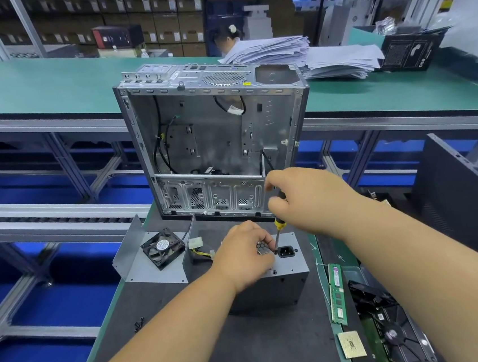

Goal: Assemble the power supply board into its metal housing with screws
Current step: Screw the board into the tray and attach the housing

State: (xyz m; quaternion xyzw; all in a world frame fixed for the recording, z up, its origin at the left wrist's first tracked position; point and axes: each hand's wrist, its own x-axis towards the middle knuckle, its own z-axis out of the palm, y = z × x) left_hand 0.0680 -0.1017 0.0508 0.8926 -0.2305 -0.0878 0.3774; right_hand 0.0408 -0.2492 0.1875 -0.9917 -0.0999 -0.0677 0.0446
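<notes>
Right hand (307, 200) clenched round yellow-and-black screwdriver (279, 223) | left hand (244, 254) fingers curled, pinching at its tip on grey metal power-supply housing (294, 266) | fan label unreadable

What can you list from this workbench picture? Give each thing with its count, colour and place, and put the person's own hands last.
Computer case: one, silver, open, upright at the mat's far end.
Power supply housing: one, grey, centre of mat, black socket on top.
Cover panel: one, grey, left of housing, carrying a black fan.
Screwdriver: one, yellow and black, tip beside the socket.
Memory stick: one, green, right of mat.
Processor chip: one, gold, near right.
Paper stack: white, far bench.
Left hand: pinches near the screwdriver tip.
Right hand: grips the screwdriver handle.
</notes>
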